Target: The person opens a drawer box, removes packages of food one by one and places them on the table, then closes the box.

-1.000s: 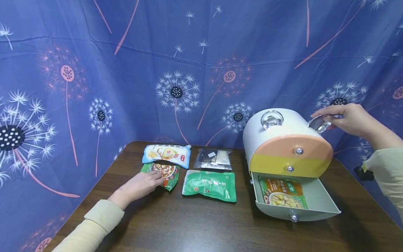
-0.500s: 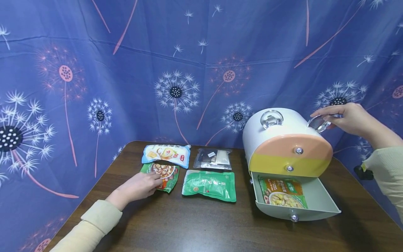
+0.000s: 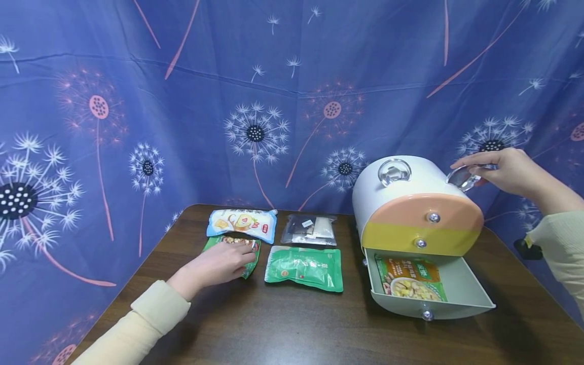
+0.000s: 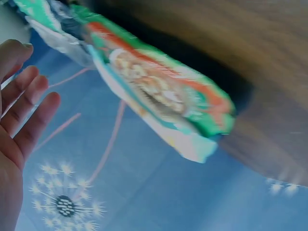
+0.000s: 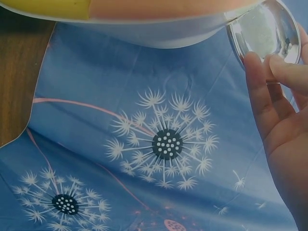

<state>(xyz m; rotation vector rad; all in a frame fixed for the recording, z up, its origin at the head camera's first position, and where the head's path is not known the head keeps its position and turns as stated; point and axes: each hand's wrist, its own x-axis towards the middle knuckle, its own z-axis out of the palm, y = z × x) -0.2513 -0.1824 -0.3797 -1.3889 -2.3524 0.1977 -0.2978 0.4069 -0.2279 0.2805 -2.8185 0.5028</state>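
Observation:
My left hand is over a green-and-orange food packet with a picture of a bowl, covering its lower part. In the left wrist view the relaxed fingers stand apart from the blurred packet and hold nothing. Over at the right, my right hand pinches a shiny silver disc, the right one of two ear-like pieces on a white drawer box. Thumb and fingers touch the disc in the right wrist view.
A blue-white packet, a clear pouch and a green packet lie on the brown table. The box's pulled-out bottom drawer holds another food packet. A blue dandelion cloth hangs behind.
My left hand has shifted right and slightly forward, covering more of the food packet. The right hand stays at the silver disc.

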